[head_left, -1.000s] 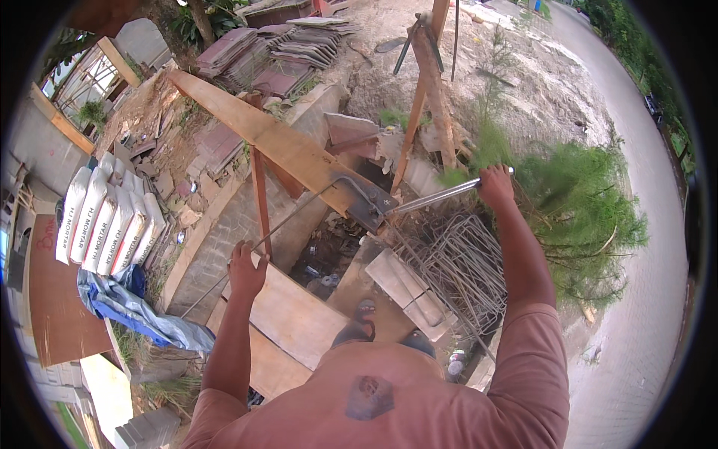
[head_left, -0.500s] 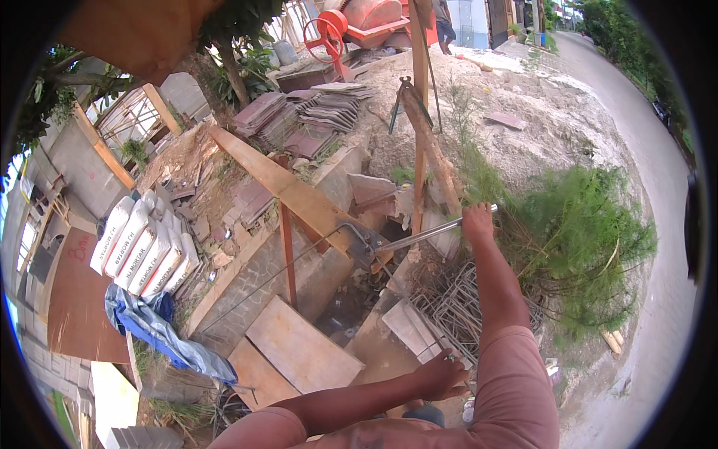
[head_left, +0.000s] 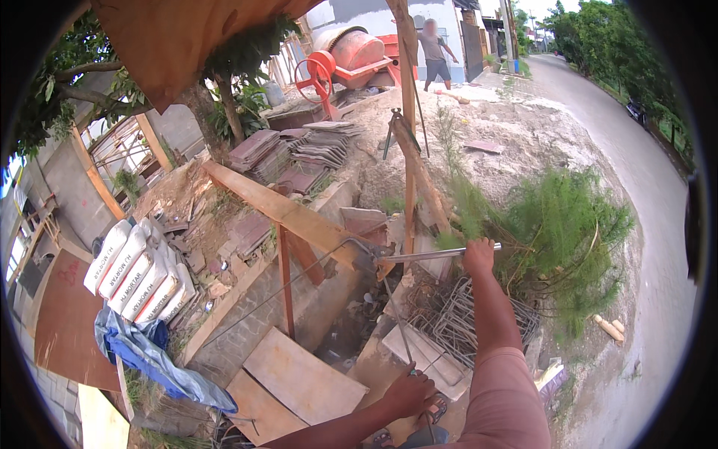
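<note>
My right hand [head_left: 479, 256] is closed around the far end of a metal pipe handle [head_left: 441, 254]. The handle runs left, nearly level, to a small bending jig [head_left: 365, 258] on the end of a wooden plank [head_left: 303, 224]. My left hand [head_left: 410, 392], lower in view, is wrapped around a thin steel rod [head_left: 400, 325] that rises to the jig. Another thin length of rod [head_left: 277, 299] stretches from the jig toward the lower left. Whether both lengths are one bent piece I cannot tell, since the jig hides where they meet.
Bent steel stirrups [head_left: 482, 314] are heaped below my right arm, beside a green bush [head_left: 561, 239]. Pincers [head_left: 395, 123] hang on an upright post [head_left: 409, 150]. Stacked white sacks [head_left: 138, 273] stand left. Beyond are roof tiles [head_left: 321, 146], an orange mixer [head_left: 359, 56] and a person [head_left: 434, 52].
The pipe handle has swung from a slant to nearly level, my right hand moving down with it. My left hand has shifted left with the rod. The view has tilted up, showing more of the person.
</note>
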A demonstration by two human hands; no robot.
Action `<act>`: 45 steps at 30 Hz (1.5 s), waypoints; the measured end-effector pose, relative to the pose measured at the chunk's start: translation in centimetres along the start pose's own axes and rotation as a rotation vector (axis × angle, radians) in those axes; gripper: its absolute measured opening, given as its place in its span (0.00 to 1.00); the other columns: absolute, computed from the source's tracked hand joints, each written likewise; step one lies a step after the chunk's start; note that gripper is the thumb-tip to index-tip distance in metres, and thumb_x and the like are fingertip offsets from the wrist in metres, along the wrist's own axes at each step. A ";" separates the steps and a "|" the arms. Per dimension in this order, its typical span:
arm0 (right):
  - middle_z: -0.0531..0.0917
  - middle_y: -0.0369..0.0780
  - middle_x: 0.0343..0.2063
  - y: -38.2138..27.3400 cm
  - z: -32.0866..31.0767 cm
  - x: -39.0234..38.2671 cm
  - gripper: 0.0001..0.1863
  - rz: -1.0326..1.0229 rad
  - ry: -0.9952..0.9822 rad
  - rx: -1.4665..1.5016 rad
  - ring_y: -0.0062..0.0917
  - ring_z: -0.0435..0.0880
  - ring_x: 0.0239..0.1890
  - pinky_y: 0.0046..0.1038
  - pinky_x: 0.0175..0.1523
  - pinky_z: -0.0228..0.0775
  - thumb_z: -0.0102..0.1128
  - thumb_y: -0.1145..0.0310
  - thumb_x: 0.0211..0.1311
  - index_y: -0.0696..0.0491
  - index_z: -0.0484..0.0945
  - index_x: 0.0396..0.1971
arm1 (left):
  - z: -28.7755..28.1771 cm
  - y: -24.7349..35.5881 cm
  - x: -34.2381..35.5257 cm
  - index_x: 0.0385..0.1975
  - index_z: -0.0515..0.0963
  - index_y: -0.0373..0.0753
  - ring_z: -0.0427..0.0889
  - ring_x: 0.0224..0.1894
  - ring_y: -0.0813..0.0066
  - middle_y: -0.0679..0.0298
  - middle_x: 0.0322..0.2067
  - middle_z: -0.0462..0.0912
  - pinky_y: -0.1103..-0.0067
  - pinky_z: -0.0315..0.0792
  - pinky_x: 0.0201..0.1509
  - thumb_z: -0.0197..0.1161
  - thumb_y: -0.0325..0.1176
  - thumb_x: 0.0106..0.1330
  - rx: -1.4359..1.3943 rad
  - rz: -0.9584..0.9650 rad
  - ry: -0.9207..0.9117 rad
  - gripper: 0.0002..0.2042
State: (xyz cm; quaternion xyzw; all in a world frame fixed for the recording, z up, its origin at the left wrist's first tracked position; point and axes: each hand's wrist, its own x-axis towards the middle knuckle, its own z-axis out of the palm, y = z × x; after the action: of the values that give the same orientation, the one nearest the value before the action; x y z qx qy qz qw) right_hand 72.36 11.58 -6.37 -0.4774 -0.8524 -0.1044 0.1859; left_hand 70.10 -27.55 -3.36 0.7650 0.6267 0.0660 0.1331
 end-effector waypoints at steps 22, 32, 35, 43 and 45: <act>0.83 0.52 0.31 -5.1 -11.0 -17.1 0.19 0.130 -0.411 0.428 0.46 0.82 0.37 0.45 0.44 0.72 0.57 0.55 0.59 0.59 0.75 0.34 | -0.3 -17.2 -19.9 0.31 0.81 0.40 0.82 0.35 0.50 0.50 0.29 0.83 0.62 0.74 0.40 0.57 0.46 0.65 -0.156 -0.979 0.437 0.15; 0.82 0.53 0.38 -3.0 -14.0 -14.8 0.21 0.017 -0.851 0.656 0.49 0.82 0.41 0.48 0.47 0.71 0.53 0.55 0.63 0.57 0.76 0.45 | -1.8 -16.4 -20.9 0.26 0.80 0.36 0.81 0.29 0.49 0.50 0.22 0.81 0.62 0.73 0.35 0.60 0.47 0.62 -0.111 -1.106 0.430 0.18; 0.82 0.46 0.32 -1.4 -14.3 -14.0 0.18 0.031 -1.079 1.018 0.35 0.82 0.30 0.36 0.37 0.73 0.55 0.59 0.63 0.57 0.75 0.46 | -2.3 -15.5 -21.4 0.26 0.79 0.35 0.80 0.29 0.47 0.48 0.22 0.80 0.59 0.70 0.35 0.59 0.45 0.63 -0.168 -1.172 0.376 0.17; 0.81 0.38 0.24 -0.9 -12.1 -16.1 0.17 0.383 -1.125 1.605 0.20 0.79 0.23 0.24 0.28 0.71 0.60 0.63 0.63 0.59 0.74 0.45 | 0.6 -18.4 -24.3 0.34 0.77 0.42 0.80 0.32 0.47 0.52 0.24 0.78 0.59 0.71 0.36 0.52 0.40 0.68 0.227 -0.970 0.129 0.10; 0.81 0.39 0.25 -1.4 -11.7 -16.2 0.17 0.380 -1.123 1.627 0.21 0.80 0.23 0.23 0.28 0.72 0.61 0.64 0.62 0.60 0.74 0.45 | 2.0 -18.5 -26.2 0.35 0.76 0.42 0.79 0.34 0.48 0.53 0.26 0.78 0.59 0.72 0.37 0.49 0.38 0.69 0.405 -0.959 -0.048 0.10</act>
State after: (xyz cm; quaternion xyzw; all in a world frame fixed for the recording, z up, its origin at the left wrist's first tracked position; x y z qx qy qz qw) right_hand 81.41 -5.87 -2.51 -0.3133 -0.5386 0.7811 0.0402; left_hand 47.86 -50.08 -8.81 0.4034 0.9037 -0.1428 0.0119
